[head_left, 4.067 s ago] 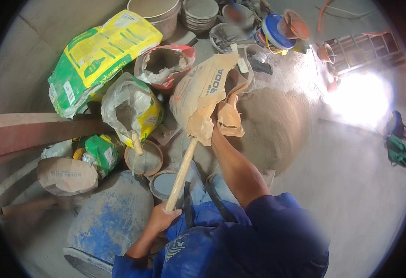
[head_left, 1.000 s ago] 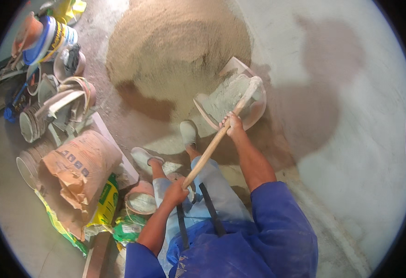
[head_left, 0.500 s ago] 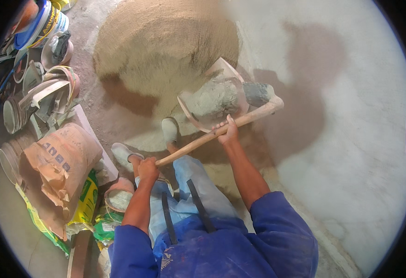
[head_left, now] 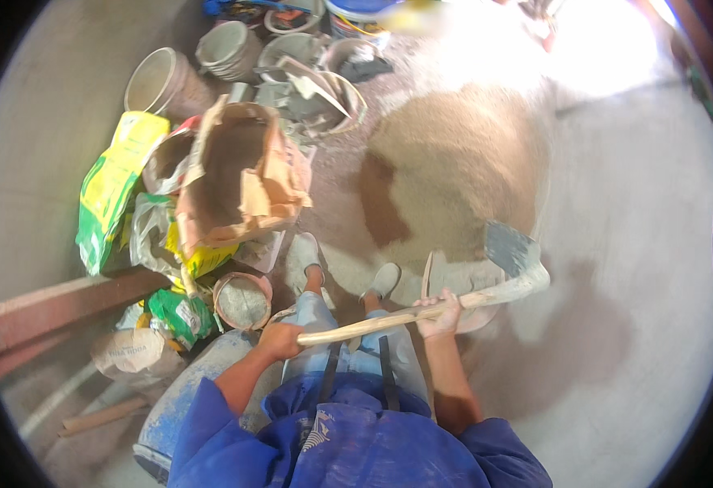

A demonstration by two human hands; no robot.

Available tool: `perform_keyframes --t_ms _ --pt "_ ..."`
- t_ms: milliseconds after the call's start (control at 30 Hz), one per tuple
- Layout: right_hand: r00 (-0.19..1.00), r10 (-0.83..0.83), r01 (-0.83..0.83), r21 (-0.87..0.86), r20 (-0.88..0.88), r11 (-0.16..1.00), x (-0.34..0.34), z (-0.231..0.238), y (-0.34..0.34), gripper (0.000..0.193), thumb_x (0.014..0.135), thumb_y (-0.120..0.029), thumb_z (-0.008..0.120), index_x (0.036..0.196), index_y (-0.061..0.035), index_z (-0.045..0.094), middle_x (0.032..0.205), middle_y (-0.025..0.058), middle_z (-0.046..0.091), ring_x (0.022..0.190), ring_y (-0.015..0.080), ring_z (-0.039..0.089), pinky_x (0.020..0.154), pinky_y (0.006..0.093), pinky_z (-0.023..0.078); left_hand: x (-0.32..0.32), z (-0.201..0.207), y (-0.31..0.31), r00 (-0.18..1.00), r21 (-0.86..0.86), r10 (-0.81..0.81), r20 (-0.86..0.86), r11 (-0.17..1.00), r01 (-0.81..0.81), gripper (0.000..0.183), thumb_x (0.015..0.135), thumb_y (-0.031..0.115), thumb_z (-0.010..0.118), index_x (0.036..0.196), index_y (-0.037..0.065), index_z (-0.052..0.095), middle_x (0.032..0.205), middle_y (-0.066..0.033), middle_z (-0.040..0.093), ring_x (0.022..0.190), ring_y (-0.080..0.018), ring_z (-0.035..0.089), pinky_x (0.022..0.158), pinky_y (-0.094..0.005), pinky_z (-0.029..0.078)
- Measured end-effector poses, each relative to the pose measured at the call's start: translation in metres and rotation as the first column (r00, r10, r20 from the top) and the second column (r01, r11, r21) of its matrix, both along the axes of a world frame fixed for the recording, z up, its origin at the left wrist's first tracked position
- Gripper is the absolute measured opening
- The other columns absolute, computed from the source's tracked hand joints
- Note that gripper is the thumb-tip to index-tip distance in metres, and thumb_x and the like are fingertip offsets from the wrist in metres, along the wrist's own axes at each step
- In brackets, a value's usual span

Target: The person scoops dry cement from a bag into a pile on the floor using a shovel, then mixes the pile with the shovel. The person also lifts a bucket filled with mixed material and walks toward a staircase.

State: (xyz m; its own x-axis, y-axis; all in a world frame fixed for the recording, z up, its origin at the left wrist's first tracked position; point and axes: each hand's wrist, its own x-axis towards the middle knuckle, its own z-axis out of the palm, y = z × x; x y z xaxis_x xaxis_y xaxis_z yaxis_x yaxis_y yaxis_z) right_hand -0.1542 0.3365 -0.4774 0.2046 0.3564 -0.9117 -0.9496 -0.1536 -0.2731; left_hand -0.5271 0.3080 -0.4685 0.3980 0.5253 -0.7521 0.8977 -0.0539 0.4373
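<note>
Head view: both hands (head_left: 281,340) (head_left: 439,313) have lifted hoe (head_left: 372,326) from tub (head_left: 480,320) since earlier.

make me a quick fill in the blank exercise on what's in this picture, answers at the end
The hoe has a handle made of ____.
The grip nearer the blade is the person's ____ one.
The barrel lies on the person's ____ side.
The sleeves are coloured ____.

Missing words: wood; right; left; blue.
</note>
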Motion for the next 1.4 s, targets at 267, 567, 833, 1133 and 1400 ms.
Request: perform_keyframes --t_ms 267,567,833,1133,1400 --pt "0.835 0.544 -0.538 0.332 0.081 0.775 -0.211 0.087 0.109 0.016 0.090 -0.016 0.064 0.082 -0.0150 0.050 0.065 0.0046 0.050 0.063 0.0229 0.054 0.066 0.0435 0.049 -0.101 0.049 -0.112 0.697 0.079 0.697 0.166 0.696 -0.714 0.015 0.075 0.022 0.075 0.083 0.011 0.070 0.080 -0.0104 0.070 0.074 -0.0279 0.068 0.066 -0.0370 0.052" --pt "0.548 0.806 -0.827 0.001 0.222 0.562 -0.382 0.098 0.147 0.021 0.086 -0.013 0.071 0.090 -0.0034 0.053 0.066 0.0055 0.052 0.052 0.0194 0.053 0.050 0.0355 0.049 -0.141 0.046 -0.156 0.224 -0.345 0.969 0.105 0.247 -0.905 0.022 0.080 0.011 0.076 0.100 0.001 0.071 0.082 -0.0062 0.071 0.074 -0.0113 0.064 0.069 -0.0292 0.052" --pt "0.432 0.885 -0.901 0.050 0.174 0.430 -0.422 0.048 0.174 0.007 0.090 -0.009 0.054 0.092 -0.0034 0.055 0.070 0.0092 0.053 0.058 0.0236 0.055 0.055 0.0418 0.050 -0.152 0.031 -0.142 0.238 -0.143 0.965 0.113 0.253 -0.957 0.019 0.082 0.008 0.074 0.099 -0.001 0.070 0.085 -0.0082 0.072 0.075 -0.0144 0.067 0.069 -0.0295 0.053" --pt "0.504 0.857 -0.850 -0.114 0.108 0.514 -0.413 -0.008 0.186 0.010 0.093 -0.016 0.056 0.087 -0.0070 0.055 0.066 0.0051 0.050 0.056 0.0215 0.051 0.054 0.0396 0.048 -0.176 0.000 -0.119 0.334 -0.295 0.940 0.065 0.337 -0.894 0.031 0.079 0.021 0.079 0.098 -0.001 0.070 0.077 -0.0079 0.070 0.069 -0.0131 0.063 0.067 -0.0312 0.051" --pt "0.327 0.925 -0.915 -0.180 0.195 0.361 -0.415 -0.032 0.220 0.016 0.094 -0.015 0.055 0.085 -0.0029 0.051 0.064 0.0073 0.048 0.051 0.0242 0.051 0.050 0.0451 0.049 -0.175 0.007 -0.089 0.254 -0.332 0.966 0.039 0.252 -0.909 0.036 0.078 0.025 0.080 0.100 -0.002 0.069 0.076 -0.0075 0.069 0.068 -0.0144 0.062 0.067 -0.0315 0.050"
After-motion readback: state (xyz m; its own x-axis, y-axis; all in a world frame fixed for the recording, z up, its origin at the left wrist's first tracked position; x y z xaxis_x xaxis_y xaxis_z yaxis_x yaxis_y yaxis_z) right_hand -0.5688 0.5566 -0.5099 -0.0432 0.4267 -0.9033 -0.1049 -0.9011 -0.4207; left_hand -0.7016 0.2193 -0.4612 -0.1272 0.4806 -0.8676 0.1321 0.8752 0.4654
